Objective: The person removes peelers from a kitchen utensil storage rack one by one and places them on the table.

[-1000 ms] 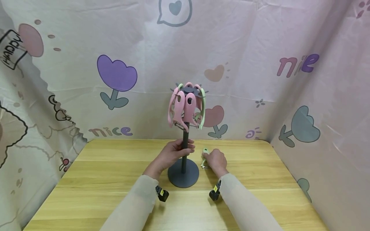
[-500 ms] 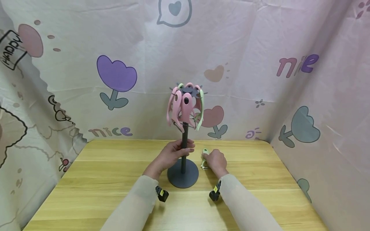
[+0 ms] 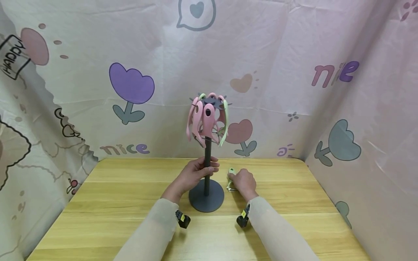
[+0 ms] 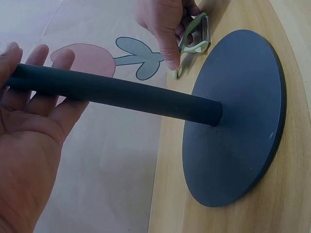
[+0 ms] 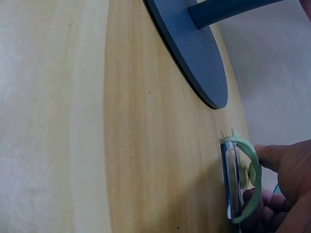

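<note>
A dark grey stand [image 3: 207, 203] with a round base and upright pole rises from the table. Around its top hang several Y-shaped peelers [image 3: 208, 121], mostly pink, some pale green. My left hand [image 3: 192, 174] holds the pole [image 4: 121, 95] below them, thumb on one side and fingers on the other. To the right of the base, my right hand [image 3: 243, 181] grips a pale green peeler [image 5: 255, 179] low at the table. Its metal blade [image 5: 232, 182] faces the wrist camera, while the fingers partly hide its handle.
The wooden table [image 3: 130, 206] ends at a printed cloth backdrop [image 3: 183, 65] just behind the stand. Cloth also hangs on the left and right. Small black cameras [image 3: 183, 219] are strapped at both wrists.
The rack top with its hanging peelers has turned a little, its front peelers shifting left. Both hands stay in nearly the same places, still holding the pole and the green peeler.
</note>
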A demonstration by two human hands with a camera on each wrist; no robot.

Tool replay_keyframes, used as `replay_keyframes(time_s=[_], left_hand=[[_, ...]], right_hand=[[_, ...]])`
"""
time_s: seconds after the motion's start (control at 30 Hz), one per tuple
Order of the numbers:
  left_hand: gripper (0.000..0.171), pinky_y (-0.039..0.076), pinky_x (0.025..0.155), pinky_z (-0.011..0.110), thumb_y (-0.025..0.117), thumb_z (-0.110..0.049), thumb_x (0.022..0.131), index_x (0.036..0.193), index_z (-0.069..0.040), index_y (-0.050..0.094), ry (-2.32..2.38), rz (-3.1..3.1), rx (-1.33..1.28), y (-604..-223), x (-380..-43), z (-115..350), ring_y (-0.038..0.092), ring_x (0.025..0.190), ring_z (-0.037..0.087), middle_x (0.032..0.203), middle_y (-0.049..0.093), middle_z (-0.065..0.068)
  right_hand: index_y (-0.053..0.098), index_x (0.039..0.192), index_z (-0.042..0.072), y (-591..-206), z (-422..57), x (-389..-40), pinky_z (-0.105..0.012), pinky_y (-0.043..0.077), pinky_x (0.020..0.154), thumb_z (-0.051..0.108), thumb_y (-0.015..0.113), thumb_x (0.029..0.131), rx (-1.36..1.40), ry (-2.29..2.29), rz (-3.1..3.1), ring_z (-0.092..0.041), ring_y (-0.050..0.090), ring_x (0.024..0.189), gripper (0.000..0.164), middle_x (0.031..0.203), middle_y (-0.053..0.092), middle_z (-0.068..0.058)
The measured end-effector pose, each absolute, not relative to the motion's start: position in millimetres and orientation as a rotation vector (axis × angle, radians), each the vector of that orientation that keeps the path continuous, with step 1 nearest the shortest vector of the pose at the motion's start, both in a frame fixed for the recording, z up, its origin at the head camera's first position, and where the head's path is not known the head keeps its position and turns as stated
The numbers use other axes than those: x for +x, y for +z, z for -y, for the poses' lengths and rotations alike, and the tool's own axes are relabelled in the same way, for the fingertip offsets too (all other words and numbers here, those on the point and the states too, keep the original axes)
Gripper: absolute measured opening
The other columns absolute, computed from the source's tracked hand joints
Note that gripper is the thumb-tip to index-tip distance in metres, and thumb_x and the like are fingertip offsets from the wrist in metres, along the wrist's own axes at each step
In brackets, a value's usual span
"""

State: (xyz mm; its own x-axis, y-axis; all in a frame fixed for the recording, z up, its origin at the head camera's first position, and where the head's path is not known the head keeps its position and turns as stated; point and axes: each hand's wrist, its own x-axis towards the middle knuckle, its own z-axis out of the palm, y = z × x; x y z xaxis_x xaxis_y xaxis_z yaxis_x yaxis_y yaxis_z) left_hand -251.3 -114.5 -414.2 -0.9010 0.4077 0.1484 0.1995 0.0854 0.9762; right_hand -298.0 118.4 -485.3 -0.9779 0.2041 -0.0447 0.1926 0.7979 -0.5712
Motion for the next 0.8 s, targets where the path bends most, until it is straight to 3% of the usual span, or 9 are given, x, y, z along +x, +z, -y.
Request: replay_keyframes(time_s=[0.5,0.63,0.8], left_hand=[[0.033,0.055,0.109,0.043,0.065,-0.019,0.106,0.138,-0.011,0.065,1.948,-2.174,0.609,-416.5,-252.0,113.0,0.068,0.129,0.027,0.139,0.069,0.012],[0.034,0.056,0.109,0.043,0.065,-0.019,0.106,0.139,-0.011,0.065,1.953,-2.172,0.604,-417.1,-252.0,112.8,0.069,0.129,0.027,0.139,0.069,0.012],[0.034,0.056,0.109,0.044,0.065,-0.019,0.106,0.139,-0.010,0.064,1.962,-2.160,0.605,-416.9,-251.9,112.8,0.068,0.129,0.028,0.140,0.069,0.013]], right_hand=[[0.058,0.062,0.015,-482.7,-120.2,-298.6,-0.034,0.039,0.048,0.048,0.074,0.094,-0.300,0.938,2.968,-0.022,0.057,0.055,0.049,0.060,0.059,-0.003],[0.052,0.055,0.017,-480.7,-121.4,-298.8,-0.033,0.036,0.047,0.047,0.071,0.097,-0.254,0.926,2.935,-0.019,0.051,0.052,0.055,0.053,0.050,0.001],[0.044,0.053,0.017,-474.7,-121.8,-297.8,-0.030,0.026,0.044,0.043,0.069,0.100,-0.176,0.937,2.846,-0.014,0.035,0.046,0.059,0.049,0.034,0.006]])
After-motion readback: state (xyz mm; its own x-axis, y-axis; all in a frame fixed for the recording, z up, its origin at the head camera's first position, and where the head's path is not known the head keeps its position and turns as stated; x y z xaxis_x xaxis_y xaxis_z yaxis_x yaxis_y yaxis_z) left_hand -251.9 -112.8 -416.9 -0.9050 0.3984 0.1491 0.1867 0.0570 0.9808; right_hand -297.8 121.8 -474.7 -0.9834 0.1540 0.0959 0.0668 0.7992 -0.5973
